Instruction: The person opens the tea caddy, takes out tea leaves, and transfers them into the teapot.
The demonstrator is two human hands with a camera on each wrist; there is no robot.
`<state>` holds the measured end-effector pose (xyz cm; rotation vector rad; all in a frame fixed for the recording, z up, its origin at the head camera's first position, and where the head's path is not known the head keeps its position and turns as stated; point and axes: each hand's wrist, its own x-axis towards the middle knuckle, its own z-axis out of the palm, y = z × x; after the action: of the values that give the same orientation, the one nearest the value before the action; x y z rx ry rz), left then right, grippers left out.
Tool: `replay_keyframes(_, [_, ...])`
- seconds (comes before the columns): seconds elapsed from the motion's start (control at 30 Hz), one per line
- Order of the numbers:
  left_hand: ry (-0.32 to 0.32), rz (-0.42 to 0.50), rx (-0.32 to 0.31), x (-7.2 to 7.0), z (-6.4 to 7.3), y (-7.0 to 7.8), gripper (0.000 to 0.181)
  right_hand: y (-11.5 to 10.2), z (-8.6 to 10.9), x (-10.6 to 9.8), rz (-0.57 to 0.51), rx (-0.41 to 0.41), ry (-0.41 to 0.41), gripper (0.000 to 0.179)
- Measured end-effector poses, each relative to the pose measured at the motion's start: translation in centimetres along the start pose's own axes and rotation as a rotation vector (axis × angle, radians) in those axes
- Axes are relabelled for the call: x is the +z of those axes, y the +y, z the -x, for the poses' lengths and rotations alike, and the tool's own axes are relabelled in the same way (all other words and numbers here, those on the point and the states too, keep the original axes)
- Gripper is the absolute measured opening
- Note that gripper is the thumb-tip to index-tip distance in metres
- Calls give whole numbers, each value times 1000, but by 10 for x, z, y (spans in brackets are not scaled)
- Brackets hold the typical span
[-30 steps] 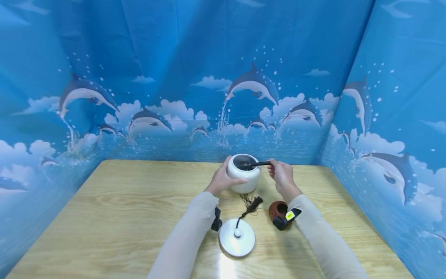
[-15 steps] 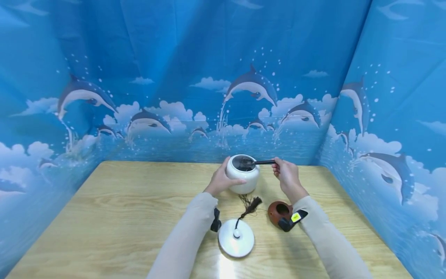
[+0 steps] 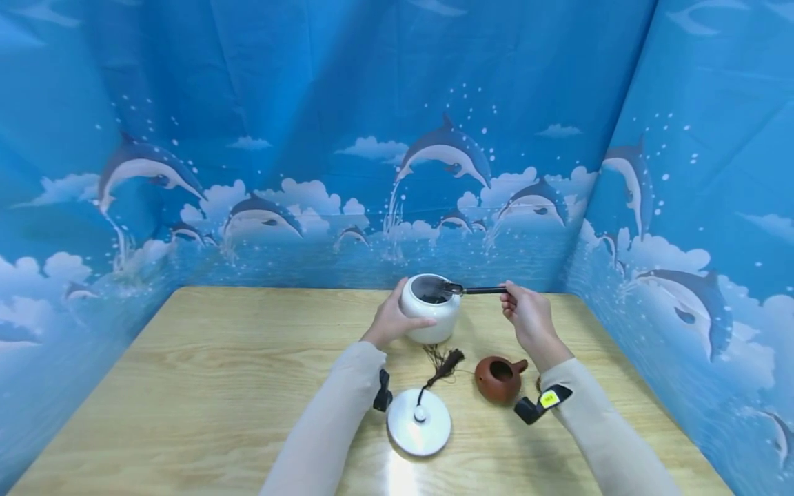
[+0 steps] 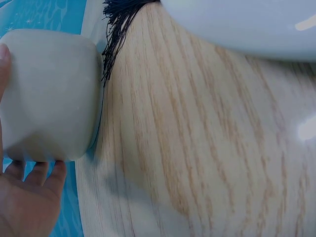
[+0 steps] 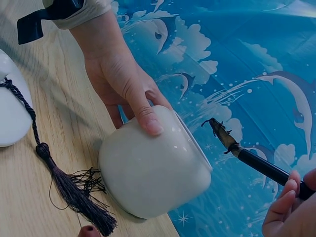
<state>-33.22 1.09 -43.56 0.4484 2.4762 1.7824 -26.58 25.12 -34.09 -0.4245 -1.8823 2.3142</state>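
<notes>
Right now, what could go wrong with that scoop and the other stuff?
Some dark bits might drop off the scoop, because a few stick out past its edge. Also, the right wrist camera looks close to the brown teapot, so it could bump it.

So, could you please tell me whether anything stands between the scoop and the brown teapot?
Only the white jar: in the head view, its right rim appears just under the scoop. Past it, nothing visible stands before the brown teapot; the tassel lies off to the left.
</notes>
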Motion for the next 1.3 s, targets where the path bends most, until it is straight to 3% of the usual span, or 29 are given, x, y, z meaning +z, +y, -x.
replay_keyframes(0.2, [3,-7,3,0,1,2,113,-3,11,-18,-70,6,-51,19])
replay_keyframes(0.5, [4,2,3,0,1,2,115,-1,29,-48,-72,-16,-99,29])
replay_keyframes(0.87, [3,2,-2,0,0,1,114,13,48,-77,-20,-13,-110,25])
replay_keyframes(1.3, [-5,-16,-2,-1,-2,-2,117,42,65,-102,-26,88,-55,26])
